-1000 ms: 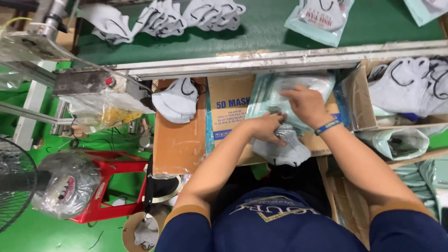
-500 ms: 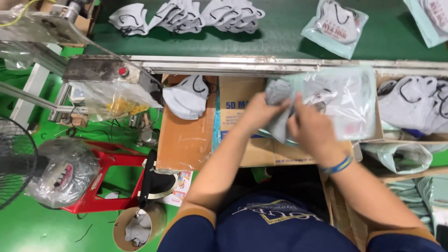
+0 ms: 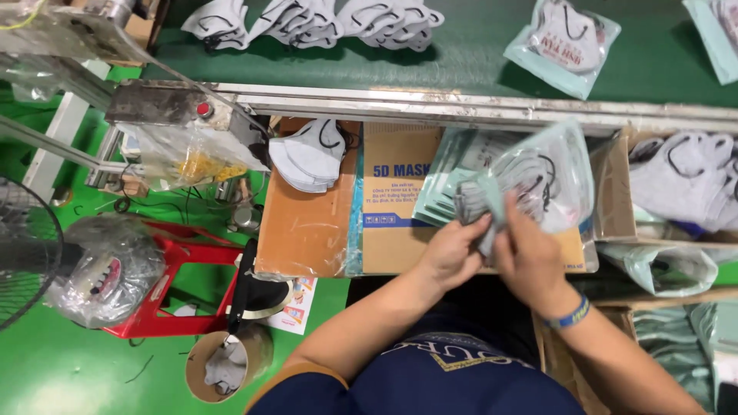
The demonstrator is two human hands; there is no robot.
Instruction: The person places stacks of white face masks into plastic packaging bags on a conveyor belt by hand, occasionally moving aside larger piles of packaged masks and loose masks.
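Note:
My left hand (image 3: 452, 252) and my right hand (image 3: 527, 259) meet over a cardboard box lid (image 3: 388, 230). Both grip one clear plastic pouch (image 3: 555, 175) with a pale green edge, and a bundle of grey face masks (image 3: 480, 201) with black ear loops sits partly inside it. The pouch is lifted and tilted above a stack of flat empty pouches (image 3: 444, 180). A blue band circles my right wrist. A small pile of white masks (image 3: 307, 156) lies on the brown board to the left.
A green conveyor belt (image 3: 461, 58) runs across the top with loose masks (image 3: 323, 19) and a filled pouch (image 3: 563, 44). A box of masks (image 3: 680, 180) is at right. A red stool (image 3: 165, 288), a fan (image 3: 23, 261) and a round tub (image 3: 223, 367) stand on the green floor at left.
The hands have drawn nearer to my body and the pouch has risen and tipped up. The grey masks have gone further into the pouch.

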